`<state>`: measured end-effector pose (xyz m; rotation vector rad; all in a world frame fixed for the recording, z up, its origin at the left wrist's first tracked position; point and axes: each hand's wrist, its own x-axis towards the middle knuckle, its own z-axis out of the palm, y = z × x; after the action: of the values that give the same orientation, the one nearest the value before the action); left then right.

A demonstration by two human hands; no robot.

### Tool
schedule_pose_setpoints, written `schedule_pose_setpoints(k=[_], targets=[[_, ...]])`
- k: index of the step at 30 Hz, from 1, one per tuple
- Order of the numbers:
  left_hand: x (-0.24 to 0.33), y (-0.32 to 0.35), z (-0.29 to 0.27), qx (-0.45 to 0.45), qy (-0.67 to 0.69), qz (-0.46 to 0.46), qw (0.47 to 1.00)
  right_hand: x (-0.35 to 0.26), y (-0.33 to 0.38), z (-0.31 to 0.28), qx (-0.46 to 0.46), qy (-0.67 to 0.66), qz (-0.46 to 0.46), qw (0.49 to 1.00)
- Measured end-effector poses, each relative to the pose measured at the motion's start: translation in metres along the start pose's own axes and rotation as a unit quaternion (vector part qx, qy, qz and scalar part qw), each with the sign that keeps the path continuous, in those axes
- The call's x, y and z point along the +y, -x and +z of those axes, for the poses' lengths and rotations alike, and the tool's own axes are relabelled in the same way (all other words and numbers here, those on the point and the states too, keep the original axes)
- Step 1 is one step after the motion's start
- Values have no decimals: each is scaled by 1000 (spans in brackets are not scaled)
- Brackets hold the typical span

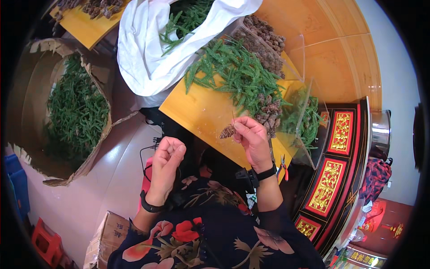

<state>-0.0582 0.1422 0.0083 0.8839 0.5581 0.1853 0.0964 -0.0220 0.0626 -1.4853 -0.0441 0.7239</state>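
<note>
My right hand (251, 136) pinches a brown pine cone (227, 131) between thumb and fingertips, above the near edge of a yellow wooden table (197, 110). A thin wire seems to stick up beside the cone. My left hand (168, 166) is raised to the left of the table, its fingers curled in and the thumb pressed against them; whatever they may hold is hidden. Just beyond my right hand is a small heap of pine cones (270, 110). Behind it spreads a pile of green artificial fir sprigs (239, 74).
Pliers (282, 169) with red handles are at my right wrist. Clear bins hold pine cones (264, 38) and green sprigs (309, 125). A white sack (143, 54) holds more sprigs, as does a torn cardboard drum (27, 103) on the left. A red stool (47, 244) stands lower left.
</note>
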Motion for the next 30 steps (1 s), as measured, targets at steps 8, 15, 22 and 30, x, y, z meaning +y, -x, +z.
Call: schedule_pose_setpoints(k=[8, 15, 22, 30], targets=[[-4, -4, -2, 17, -56, 15, 998, 16, 64, -57, 111, -56, -45, 991], [-27, -13, 5, 18, -149, 69, 986, 54, 102, -95, 90, -114, -51, 988], [-24, -24, 52, -44, -262, 101, 959, 77, 121, -124, 76, -182, -77, 977], [34, -84, 161, -96, -549, 301, 774, 96, 133, -144, 114, -251, -96, 957]])
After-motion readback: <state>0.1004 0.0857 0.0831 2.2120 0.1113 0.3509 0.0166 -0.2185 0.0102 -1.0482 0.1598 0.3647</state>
